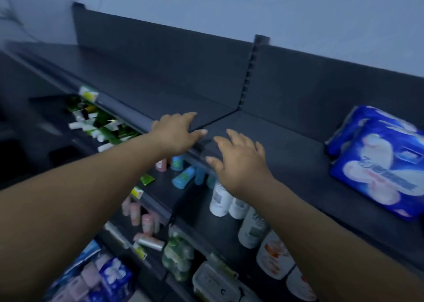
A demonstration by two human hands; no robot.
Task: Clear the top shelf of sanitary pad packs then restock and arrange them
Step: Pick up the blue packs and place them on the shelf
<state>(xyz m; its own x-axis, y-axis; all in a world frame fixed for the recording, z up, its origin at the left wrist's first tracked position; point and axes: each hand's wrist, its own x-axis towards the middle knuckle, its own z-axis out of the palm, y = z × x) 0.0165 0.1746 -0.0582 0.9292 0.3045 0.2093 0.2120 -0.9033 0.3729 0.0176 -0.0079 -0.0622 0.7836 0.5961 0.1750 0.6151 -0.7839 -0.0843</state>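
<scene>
Both hands are empty, fingers spread flat on the top shelf (286,145) lip: left hand (176,134), right hand (238,159); the blue packs (380,164) lie well off to the right, long axis running back toward the wall; right hand is nearer.

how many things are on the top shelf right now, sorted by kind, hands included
Blue sanitary pad packs: 2, stacked at the right end
Hands resting at the shelf's front edge: 2, left hand and right hand, both empty
Total: 4
</scene>
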